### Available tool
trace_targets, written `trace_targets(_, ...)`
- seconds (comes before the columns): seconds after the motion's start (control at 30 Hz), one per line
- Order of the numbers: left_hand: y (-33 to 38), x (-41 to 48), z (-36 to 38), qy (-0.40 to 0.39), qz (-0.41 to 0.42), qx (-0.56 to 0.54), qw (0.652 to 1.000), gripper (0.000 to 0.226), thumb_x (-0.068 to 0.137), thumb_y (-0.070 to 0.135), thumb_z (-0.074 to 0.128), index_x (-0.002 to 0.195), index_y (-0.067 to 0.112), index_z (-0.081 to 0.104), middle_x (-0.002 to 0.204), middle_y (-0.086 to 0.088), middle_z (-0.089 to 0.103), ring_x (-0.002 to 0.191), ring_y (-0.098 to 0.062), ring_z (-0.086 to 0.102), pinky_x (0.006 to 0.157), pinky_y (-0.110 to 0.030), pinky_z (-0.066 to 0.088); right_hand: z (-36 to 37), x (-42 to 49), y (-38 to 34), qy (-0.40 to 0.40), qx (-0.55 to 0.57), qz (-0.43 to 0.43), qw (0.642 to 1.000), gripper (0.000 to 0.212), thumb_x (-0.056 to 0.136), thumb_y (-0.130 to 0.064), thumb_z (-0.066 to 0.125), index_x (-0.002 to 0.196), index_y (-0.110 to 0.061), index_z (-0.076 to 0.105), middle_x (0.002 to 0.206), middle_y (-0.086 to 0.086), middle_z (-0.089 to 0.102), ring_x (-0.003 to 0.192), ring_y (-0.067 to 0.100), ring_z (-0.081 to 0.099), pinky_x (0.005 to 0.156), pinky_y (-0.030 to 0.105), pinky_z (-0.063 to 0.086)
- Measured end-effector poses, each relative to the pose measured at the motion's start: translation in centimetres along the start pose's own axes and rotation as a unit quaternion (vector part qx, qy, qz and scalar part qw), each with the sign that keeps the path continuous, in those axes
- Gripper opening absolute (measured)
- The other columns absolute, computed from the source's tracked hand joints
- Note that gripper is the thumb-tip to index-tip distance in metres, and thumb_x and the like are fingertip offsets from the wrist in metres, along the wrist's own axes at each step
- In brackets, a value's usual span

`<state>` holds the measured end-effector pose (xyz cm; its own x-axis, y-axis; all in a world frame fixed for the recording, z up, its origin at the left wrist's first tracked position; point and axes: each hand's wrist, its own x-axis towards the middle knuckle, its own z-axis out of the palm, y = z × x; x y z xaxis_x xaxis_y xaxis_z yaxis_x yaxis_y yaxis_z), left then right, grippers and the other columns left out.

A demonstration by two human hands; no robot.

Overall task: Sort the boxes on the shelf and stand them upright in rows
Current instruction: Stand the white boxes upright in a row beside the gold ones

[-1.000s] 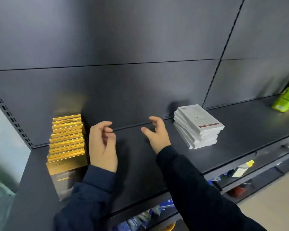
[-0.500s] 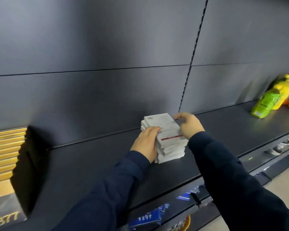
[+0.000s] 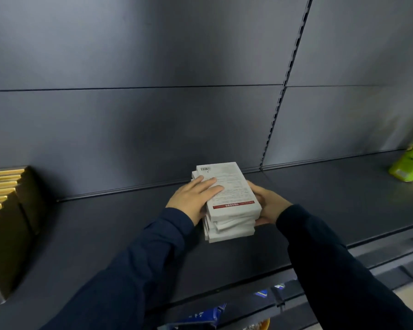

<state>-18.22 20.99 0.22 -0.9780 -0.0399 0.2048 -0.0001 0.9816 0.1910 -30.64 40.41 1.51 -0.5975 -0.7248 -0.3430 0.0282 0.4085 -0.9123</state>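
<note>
Sleeves [image 3: 153,258] are reaching across the shelf [image 3: 100,239]. The left hand [image 3: 193,201] is pressing straight, close-set fingers on the stack of white boxes [image 3: 234,194] lying flat mid-shelf; the right hand [image 3: 270,206] is curling around its right side. Gold boxes [image 3: 3,194] are standing upright far left, and a green package [image 3: 408,167] is lying far right.

— Where are the arms?
— Both come from the near edge in dark sleeves [image 3: 138,265] and meet mid-scene.
— The left hand [image 3: 191,202]?
— Back up, with straight fingers lying flat on top of the stack of white boxes [image 3: 231,194].
— And the right hand [image 3: 270,206]?
— It clasps the stack's right side, thumb at the top edge and fingers curled round lower down.
</note>
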Motion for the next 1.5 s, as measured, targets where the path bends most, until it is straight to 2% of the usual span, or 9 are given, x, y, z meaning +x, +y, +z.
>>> trace_targets(0.2,-3.7,-1.7,-1.6,0.095,0.057,0.052,0.992,0.052,0.057,0.026,0.088,0.106,0.031,0.071,0.11,0.006,0.073,0.099,-0.021,0.07,0.089,-0.053,0.048,1.3,1.6,-1.2,-0.029,-0.029,0.016,0.999,0.041,0.098,-0.021,0.047,0.13,-0.046,0.049,0.104,0.003,0.071,0.105,0.027,0.064,0.088,0.054,0.053)
trace_targets(0.33,-5.4,-3.0,-2.2,0.128,0.078,0.031,0.988,0.033,0.066,0.031,0.078,0.099,0.029,0.074,0.103,0.007,0.075,0.092,-0.017,0.072,0.088,-0.055,0.05,2.5,1.8,-2.4,-0.054,-0.148,-0.044,0.987,0.073,0.091,0.003,0.051,0.142,-0.047,0.033,0.082,-0.011,0.07,0.086,0.01,0.065,0.089,0.052,0.054)
trace_targets(0.53,-7.0,-5.8,-1.6,0.216,0.058,-0.034,0.974,0.035,0.09,0.04,0.046,0.111,0.024,0.068,0.115,0.004,0.07,0.107,-0.013,0.066,0.095,-0.036,0.052,4.7,2.0,-4.0,-0.04,-0.146,-0.11,0.982,0.063,0.09,0.006,0.053,0.138,-0.033,0.043,0.116,0.015,0.063,0.107,0.03,0.061,0.082,0.035,0.058)
trace_targets(0.63,-7.1,-6.4,-1.7,0.277,0.003,-0.126,0.952,0.028,0.087,0.023,0.059,0.115,0.021,0.067,0.118,0.012,0.065,0.111,0.004,0.056,0.096,-0.02,0.047,6.1,2.1,-4.4,-0.033,-0.104,-0.124,0.986,0.061,0.092,0.002,0.054,0.128,-0.045,0.04,0.113,-0.016,0.057,0.108,0.01,0.056,0.085,0.021,0.051)
trace_targets(0.8,-6.5,-6.6,-4.0,0.3,-0.182,-0.383,0.855,0.021,0.088,0.013,0.062,0.104,0.026,0.063,0.095,0.028,0.061,0.085,0.023,0.057,0.077,0.002,0.044,8.0,1.8,-6.0,0.035,-0.239,-0.181,0.953,0.096,0.074,0.0,0.075,0.147,-0.034,0.024,0.141,-0.012,0.032,0.129,0.008,0.035,0.107,0.026,0.036)
trace_targets(1.0,-8.5,-7.6,-5.4,0.309,-0.219,-0.518,0.767,0.022,0.095,0.012,0.05,0.097,0.033,0.059,0.102,0.014,0.069,0.097,-0.008,0.067,0.082,-0.029,0.054,11.6,2.9,-9.5,0.083,-0.155,-0.212,0.961,0.062,0.085,-0.007,0.067,0.139,-0.023,0.042,0.143,-0.005,0.047,0.13,0.01,0.043,0.11,0.029,0.035)
trace_targets(1.17,-10.5,-9.2,-5.1,0.319,-0.256,-0.543,0.734,0.023,0.096,0.012,0.048,0.094,0.03,0.063,0.096,0.012,0.072,0.087,-0.007,0.068,0.074,-0.026,0.053,16.2,5.3,-10.4,0.047,-0.104,-0.17,0.979,0.049,0.087,-0.006,0.064,0.132,-0.016,0.048,0.12,0.003,0.066,0.107,0.017,0.063,0.095,0.039,0.052)
trace_targets(1.3,-12.9,-11.0,-5.1,0.353,-0.333,-0.578,0.656,0.013,0.094,0.018,0.052,0.092,0.021,0.064,0.087,0.007,0.071,0.08,-0.014,0.066,0.078,-0.036,0.056,18.9,7.2,-9.8,0.011,-0.182,-0.135,0.974,0.068,0.078,-0.025,0.075,0.138,-0.018,0.044,0.127,0.0,0.06,0.116,0.018,0.057,0.101,0.036,0.046)
trace_targets(1.5,-16.7,-13.9,-4.3,0.385,-0.431,-0.582,0.572,0.018,0.094,0.028,0.051,0.092,0.02,0.068,0.086,-0.003,0.07,0.081,-0.024,0.066,0.079,-0.043,0.057,21.1,8.1,-8.6,-0.058,-0.543,-0.064,0.835,0.123,0.056,-0.06,0.08,0.152,-0.023,0.012,0.161,0.0,0.005,0.147,0.025,0.003,0.12,0.039,0.009)
